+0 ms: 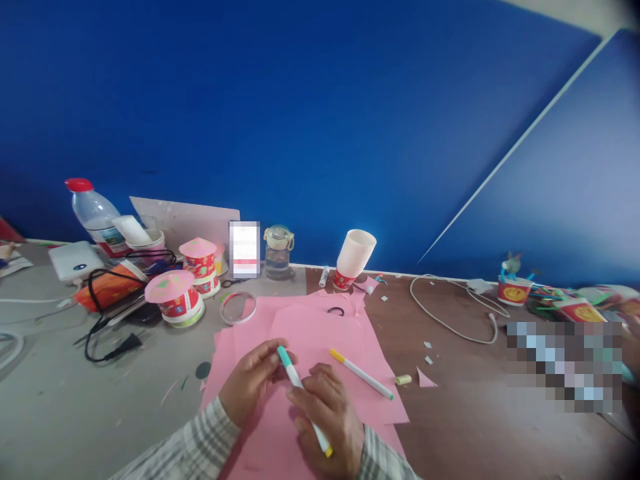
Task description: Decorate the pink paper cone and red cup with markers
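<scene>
A white marker point(293, 376) with a teal cap and a yellow end slants between my hands over the pink paper point(300, 323). The fingers of my left hand point(253, 381) are closed at its teal cap. My right hand point(329, 408) wraps round the barrel lower down, and the yellow end sticks out below it. Just right of my right hand, a second marker point(367, 375) with a yellow end and a green end lies on the paper. Further up the sheets rest a roll of tape point(239, 309) and a dark ring point(335, 311).
Decorated paper cups point(181, 310) with pink tops stand at left, near a black cable point(120, 348) and a bottle point(95, 213). Behind the paper are a glass jar point(278, 257) and stacked cups point(354, 257). Paper scraps point(425, 379) and a white cable point(445, 317) lie right.
</scene>
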Action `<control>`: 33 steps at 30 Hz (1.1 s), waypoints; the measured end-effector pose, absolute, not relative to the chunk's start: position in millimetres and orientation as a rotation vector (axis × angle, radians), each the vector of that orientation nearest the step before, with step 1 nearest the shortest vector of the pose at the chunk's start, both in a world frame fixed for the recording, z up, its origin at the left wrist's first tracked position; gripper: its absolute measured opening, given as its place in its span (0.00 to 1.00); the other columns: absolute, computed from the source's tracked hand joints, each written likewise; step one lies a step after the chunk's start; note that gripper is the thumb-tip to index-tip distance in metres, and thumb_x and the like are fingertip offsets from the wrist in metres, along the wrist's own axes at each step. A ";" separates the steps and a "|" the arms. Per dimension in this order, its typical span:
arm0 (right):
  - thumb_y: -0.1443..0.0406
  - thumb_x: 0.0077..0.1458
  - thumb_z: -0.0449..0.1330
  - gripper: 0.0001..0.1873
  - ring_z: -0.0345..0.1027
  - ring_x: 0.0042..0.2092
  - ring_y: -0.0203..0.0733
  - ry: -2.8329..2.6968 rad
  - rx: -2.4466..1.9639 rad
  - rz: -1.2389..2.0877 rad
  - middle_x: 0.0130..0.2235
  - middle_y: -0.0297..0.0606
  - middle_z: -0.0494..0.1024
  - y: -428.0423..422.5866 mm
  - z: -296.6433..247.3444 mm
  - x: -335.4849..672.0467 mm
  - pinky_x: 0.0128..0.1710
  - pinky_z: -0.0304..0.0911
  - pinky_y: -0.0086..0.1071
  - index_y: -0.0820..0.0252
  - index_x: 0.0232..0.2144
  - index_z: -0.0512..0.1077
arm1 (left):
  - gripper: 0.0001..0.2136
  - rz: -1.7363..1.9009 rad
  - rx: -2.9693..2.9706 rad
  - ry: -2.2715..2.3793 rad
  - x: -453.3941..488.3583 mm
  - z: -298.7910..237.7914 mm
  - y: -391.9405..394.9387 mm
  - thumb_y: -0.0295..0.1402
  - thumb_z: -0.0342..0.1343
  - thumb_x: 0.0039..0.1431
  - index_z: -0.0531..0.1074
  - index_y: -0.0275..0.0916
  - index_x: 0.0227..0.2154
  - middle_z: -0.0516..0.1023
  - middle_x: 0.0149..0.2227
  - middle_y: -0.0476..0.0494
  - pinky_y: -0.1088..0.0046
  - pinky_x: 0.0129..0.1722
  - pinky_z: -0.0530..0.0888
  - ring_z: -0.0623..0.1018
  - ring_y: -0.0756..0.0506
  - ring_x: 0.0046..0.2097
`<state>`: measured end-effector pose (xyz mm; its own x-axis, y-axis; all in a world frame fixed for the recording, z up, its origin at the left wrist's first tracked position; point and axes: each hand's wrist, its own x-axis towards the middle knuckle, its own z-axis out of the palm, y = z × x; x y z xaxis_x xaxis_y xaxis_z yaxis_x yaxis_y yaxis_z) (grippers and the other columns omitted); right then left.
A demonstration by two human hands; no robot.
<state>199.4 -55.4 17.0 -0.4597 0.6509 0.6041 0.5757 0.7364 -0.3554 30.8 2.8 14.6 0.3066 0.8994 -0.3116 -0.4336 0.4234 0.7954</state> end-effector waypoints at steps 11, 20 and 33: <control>0.73 0.51 0.54 0.26 0.68 0.30 0.43 -2.092 -0.829 0.052 0.30 0.36 0.72 -54.3 16.7 196.1 0.34 0.73 0.42 0.53 0.53 0.60 | 0.19 1.074 0.997 1.106 40.4 12.8 -20.6 0.40 0.61 0.35 0.72 0.55 0.37 0.79 0.35 0.47 0.63 0.40 0.72 0.75 0.38 0.38; 0.72 0.50 0.56 0.22 0.65 0.34 0.41 -2.057 -0.909 0.092 0.32 0.35 0.70 -45.7 21.2 208.7 0.39 0.70 0.42 0.55 0.49 0.65 | 0.29 1.101 1.083 1.050 17.0 29.5 2.5 0.45 0.61 0.33 0.65 0.50 0.44 0.74 0.43 0.43 0.61 0.32 0.75 0.77 0.43 0.27; 0.56 0.50 0.59 0.28 0.70 0.43 0.47 -1.990 -1.613 0.060 0.43 0.45 0.75 17.2 11.1 283.5 0.42 0.70 0.40 0.61 0.51 0.64 | 0.23 0.620 1.100 1.117 -45.9 21.9 4.9 0.49 0.63 0.28 0.74 0.42 0.30 0.80 0.28 0.45 0.66 0.25 0.75 0.78 0.41 0.28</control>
